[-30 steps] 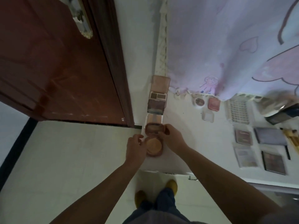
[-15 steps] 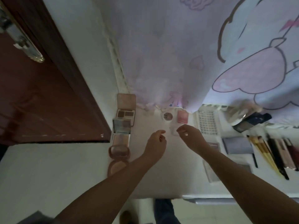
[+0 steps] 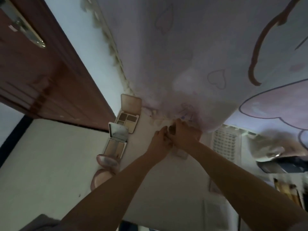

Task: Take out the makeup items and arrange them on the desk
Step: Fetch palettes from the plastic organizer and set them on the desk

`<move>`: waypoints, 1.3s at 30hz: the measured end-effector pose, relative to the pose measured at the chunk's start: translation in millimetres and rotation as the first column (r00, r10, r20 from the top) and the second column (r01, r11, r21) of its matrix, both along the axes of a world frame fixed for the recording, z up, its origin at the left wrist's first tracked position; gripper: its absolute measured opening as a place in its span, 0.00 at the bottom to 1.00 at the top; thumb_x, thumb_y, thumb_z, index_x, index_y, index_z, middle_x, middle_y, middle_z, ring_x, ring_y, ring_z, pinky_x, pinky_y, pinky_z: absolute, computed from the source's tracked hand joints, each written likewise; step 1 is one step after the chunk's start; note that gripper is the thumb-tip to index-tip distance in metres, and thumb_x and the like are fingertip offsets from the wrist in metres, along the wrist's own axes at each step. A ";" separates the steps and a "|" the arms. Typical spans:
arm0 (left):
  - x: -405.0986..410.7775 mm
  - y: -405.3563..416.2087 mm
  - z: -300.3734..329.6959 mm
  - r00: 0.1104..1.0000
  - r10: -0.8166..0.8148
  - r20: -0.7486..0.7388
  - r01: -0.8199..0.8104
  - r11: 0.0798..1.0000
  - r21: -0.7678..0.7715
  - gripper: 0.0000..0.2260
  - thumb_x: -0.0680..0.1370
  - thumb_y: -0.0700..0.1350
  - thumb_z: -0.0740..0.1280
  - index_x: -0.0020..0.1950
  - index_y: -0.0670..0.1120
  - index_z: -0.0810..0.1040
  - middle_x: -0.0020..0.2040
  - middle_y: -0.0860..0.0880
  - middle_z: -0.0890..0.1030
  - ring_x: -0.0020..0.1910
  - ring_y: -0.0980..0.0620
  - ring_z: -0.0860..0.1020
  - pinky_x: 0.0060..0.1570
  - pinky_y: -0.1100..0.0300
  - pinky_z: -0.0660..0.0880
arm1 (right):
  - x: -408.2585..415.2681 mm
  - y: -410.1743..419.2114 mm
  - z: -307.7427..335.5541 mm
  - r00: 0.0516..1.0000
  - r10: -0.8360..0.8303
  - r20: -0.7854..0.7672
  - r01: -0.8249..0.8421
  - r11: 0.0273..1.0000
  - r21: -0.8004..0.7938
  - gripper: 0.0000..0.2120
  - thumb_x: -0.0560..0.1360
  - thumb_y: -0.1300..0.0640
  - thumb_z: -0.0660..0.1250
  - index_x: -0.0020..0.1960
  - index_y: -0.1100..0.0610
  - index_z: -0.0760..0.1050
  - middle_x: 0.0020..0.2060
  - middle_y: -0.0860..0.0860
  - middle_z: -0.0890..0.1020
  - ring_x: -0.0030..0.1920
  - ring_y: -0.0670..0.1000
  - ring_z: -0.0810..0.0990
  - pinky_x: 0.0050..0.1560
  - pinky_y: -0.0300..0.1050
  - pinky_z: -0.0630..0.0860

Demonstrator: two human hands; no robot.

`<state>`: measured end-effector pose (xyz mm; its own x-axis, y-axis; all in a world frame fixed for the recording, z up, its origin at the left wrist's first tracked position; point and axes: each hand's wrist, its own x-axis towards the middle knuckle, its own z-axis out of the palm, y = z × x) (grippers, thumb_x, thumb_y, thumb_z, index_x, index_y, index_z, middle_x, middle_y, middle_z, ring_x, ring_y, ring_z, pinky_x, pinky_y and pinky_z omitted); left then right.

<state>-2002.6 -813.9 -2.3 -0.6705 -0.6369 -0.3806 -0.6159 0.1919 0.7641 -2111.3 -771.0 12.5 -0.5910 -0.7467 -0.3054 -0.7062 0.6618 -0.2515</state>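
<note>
Both of my hands meet at the back of the white desk [image 3: 160,189], just under the curtain hem. My right hand [image 3: 185,135] curls its fingers around a small dark round pot [image 3: 171,130]. My left hand [image 3: 160,142] pinches the same pot from the left. Along the desk's left edge lie an open eyeshadow palette [image 3: 127,121], an open mirrored compact [image 3: 117,140] and an open round powder compact [image 3: 106,164]. A small clear case [image 3: 180,153] shows below my hands.
A lilac cartoon curtain [image 3: 191,55] hangs over the desk's back. A white perforated tray [image 3: 225,144], a dark case [image 3: 283,165] and several brushes [image 3: 286,190] lie to the right. A brown door [image 3: 41,72] stands to the left.
My hands left the round powder compact at the left edge, moved to the back of the desk and closed together on the small round pot. The view tilted upward.
</note>
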 end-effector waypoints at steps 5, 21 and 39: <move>9.4 -3.9 21.0 0.999 -0.026 -0.044 0.015 0.972 -0.237 0.27 0.73 0.52 0.70 0.69 0.44 0.66 0.62 0.47 0.71 0.58 0.49 0.73 0.54 0.55 0.72 | -0.1 8.0 29.9 0.608 -0.240 0.757 0.386 0.922 -0.018 0.18 0.74 0.42 0.65 0.45 0.57 0.78 0.33 0.49 0.81 0.25 0.40 0.80 0.30 0.32 0.77; 76.5 -29.3 77.8 0.942 -0.291 -0.168 0.278 0.955 -0.101 0.21 0.69 0.52 0.75 0.57 0.46 0.75 0.50 0.49 0.79 0.48 0.51 0.78 0.51 0.51 0.77 | 45.8 33.3 99.1 0.615 0.078 0.785 0.088 0.982 -0.167 0.10 0.75 0.57 0.68 0.55 0.57 0.75 0.47 0.51 0.80 0.46 0.47 0.82 0.44 0.37 0.80; 31.9 -40.9 33.3 0.958 0.272 -0.086 -0.236 0.925 0.298 0.13 0.70 0.42 0.74 0.49 0.38 0.75 0.40 0.46 0.77 0.35 0.51 0.78 0.46 0.47 0.80 | 7.6 10.0 31.0 0.944 -0.206 0.256 0.242 0.963 -0.117 0.22 0.71 0.45 0.70 0.62 0.49 0.74 0.53 0.48 0.81 0.57 0.49 0.78 0.59 0.45 0.74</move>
